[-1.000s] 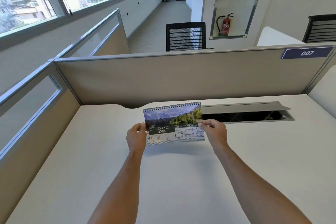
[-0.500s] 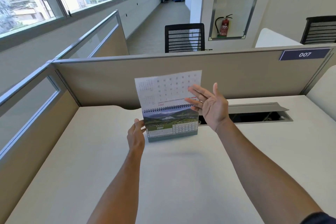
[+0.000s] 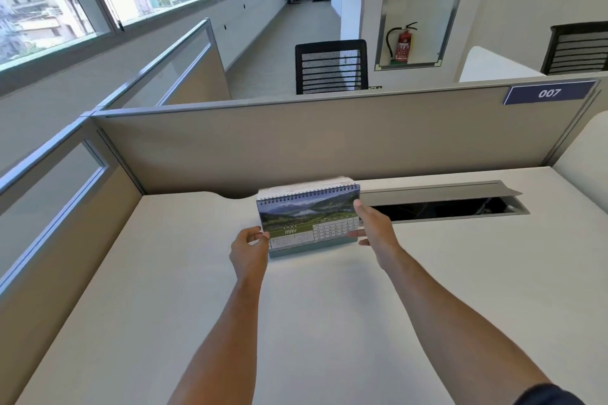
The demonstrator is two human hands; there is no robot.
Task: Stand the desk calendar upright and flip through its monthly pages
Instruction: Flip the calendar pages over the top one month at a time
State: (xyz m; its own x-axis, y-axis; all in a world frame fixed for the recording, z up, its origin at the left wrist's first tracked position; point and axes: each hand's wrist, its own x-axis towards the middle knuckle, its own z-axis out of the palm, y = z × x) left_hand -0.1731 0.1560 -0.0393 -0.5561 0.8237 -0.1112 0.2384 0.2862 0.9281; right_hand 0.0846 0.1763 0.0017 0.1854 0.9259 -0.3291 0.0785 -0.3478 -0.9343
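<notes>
Standing upright on the white desk (image 3: 329,322), near the far partition (image 3: 329,141), the desk calendar (image 3: 307,220) is shown open at MAY. Its lower left corner is pinched by the left hand (image 3: 248,248). Its right edge is gripped by the right hand (image 3: 375,230), thumb in front. An open cable tray (image 3: 444,204) is seen just right.

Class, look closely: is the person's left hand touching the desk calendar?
Touching. The head view shows the left hand pinching the lower left corner of the desk calendar, fingers overlapping its edge with no gap.
</notes>
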